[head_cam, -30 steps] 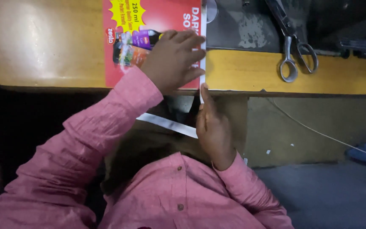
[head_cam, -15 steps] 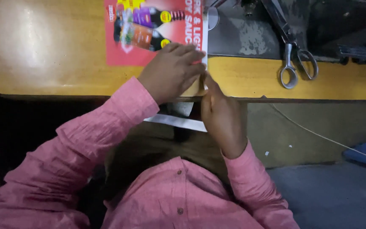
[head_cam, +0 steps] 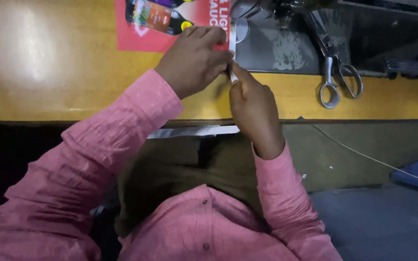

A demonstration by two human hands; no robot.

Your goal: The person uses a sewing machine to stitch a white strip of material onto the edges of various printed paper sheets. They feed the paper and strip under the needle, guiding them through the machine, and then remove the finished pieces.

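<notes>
Fingers (head_cam: 209,41) of the left hand (head_cam: 192,60) are curled and pressed together on the right edge of a red printed sheet (head_cam: 141,36), pinching a narrow white strip (head_cam: 232,41) against that edge. The right hand (head_cam: 255,108) lies just near of it, its thumb and forefinger closed on the lower end of the same strip; the exact contact is partly hidden by the knuckles. In the head view the sheet lies flat on the yellow table (head_cam: 64,72), its far part cut off by the picture edge, its right edge beside the grey metal bed of a machine (head_cam: 279,48). Judged from its flatness and thin edge, the sheet is light, flexible and likely glossy, so it may slide; hold is best taken at the edge with flat pressure. The strip appears thin, soft and easily creased. Scissors (head_cam: 337,79) rest to the right, well apart from both hands. A second white strip (head_cam: 194,131) hangs below the near table edge.
</notes>
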